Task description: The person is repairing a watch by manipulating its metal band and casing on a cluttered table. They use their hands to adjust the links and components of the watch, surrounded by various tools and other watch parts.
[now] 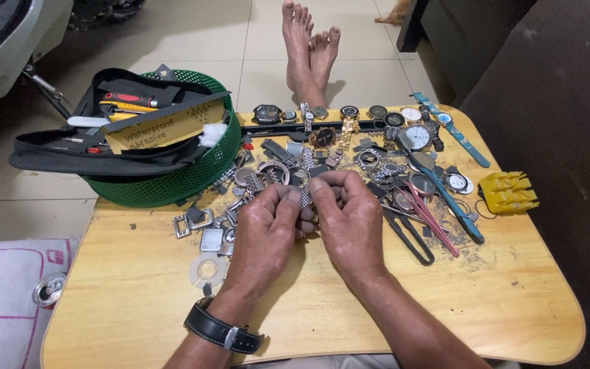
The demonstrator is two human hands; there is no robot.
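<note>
— Over the wooden bench (138, 301), what are the hands doing?

— Both meet at the middle. The left hand (268, 229) and right hand (349, 219) each have a narrow grip, fingertips pinched on one small metal part (306, 198), seemingly a bit of watch band. It sits between the thumbs, just above the bench, mostly hidden by the fingers.

— How far along does the work look?

— Midway, I'd judge. A row of whole watches (349, 116) lies along the far edge, looking sorted or finished. Nearer, a heap of loose cases and links (274, 171) spreads around the hands, so plenty seems left.

— Tools?

— Pink tweezers (435, 222) and black pliers (411, 239) lie untouched just right of the right hand, with a blue-handled tool (455, 205) beside them. A yellow block (509, 192) sits farther right.

— And on the left?

— A green basket (172, 181) holding a black tool pouch (63, 147). The left wrist wears a black-strapped watch (223, 331).
</note>
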